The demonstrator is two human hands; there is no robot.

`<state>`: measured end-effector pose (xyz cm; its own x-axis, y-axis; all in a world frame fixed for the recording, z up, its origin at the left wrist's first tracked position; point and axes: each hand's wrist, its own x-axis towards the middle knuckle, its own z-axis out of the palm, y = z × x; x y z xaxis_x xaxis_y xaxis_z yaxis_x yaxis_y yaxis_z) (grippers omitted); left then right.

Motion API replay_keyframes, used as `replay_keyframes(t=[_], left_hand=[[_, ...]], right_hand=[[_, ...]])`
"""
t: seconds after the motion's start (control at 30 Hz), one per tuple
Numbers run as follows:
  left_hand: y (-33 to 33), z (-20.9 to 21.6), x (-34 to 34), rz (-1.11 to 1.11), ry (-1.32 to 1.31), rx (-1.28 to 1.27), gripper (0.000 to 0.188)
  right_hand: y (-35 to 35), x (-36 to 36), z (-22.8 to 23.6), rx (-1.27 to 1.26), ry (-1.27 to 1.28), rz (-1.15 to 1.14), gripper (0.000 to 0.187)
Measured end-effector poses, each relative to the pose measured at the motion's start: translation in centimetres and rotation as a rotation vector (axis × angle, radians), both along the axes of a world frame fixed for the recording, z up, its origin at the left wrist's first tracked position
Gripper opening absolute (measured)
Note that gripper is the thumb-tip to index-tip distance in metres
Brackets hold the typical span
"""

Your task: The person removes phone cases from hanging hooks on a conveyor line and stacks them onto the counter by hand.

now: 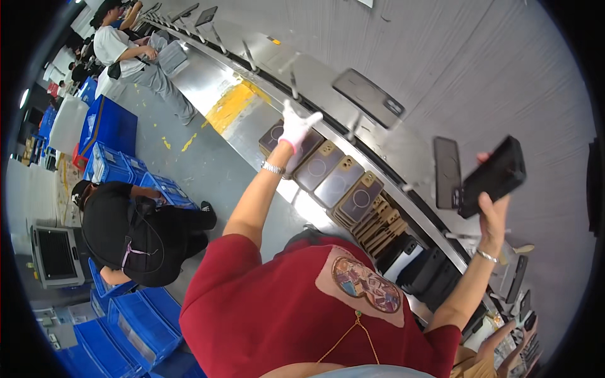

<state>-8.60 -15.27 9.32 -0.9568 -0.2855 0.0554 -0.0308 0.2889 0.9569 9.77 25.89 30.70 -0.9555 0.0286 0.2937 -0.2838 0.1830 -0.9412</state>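
Observation:
My left hand (296, 131), in a pale glove with pink at the wrist, hovers over a row of phone cases, its fingers spread and nothing visible in them. Beneath it, several phone cases (315, 166) with brown camera surrounds and pale rings lie side by side. My bare right hand (495, 211) grips a black phone case (498, 175), held tilted over the grey surface. Just left of that is another dark phone case (446, 171) with a faint ring. Farther off, a dark-rimmed, greyish phone case (368, 97) sits above the line by a post.
A metal rail with upright posts (250, 57) runs diagonally past my hands. Stacked black cases (430, 269) stand close to my body. At left, a person in black (148, 233) bends among blue crates (145, 324). Another person (129, 53) stands farther up the line.

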Motion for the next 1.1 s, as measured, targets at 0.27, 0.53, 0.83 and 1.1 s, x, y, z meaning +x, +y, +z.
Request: replay_keyframes(t=[0.27, 0.53, 0.83, 1.1], left_hand=[[-0.7, 2.8, -9.3, 0.044, 0.296, 0.296, 0.042], [4.4, 3.9, -7.4, -0.594, 0.041, 0.556, 0.039], [13.0, 4.9, 0.0, -0.887, -0.019, 0.512, 0.029], [23.5, 4.0, 5.4, -1.011, 0.240, 0.185, 0.038]], right_hand=[[-12.9, -11.6, -1.0, -0.108, 0.042, 0.271, 0.093], [-9.5, -16.8, -3.3, 0.005, -0.265, 0.171, 0.088], [-4.0, -5.3, -3.2, -0.047, -0.194, -0.004, 0.098], [-2.1, -4.3, -4.6, 0.928, -0.139, -0.133, 0.094]])
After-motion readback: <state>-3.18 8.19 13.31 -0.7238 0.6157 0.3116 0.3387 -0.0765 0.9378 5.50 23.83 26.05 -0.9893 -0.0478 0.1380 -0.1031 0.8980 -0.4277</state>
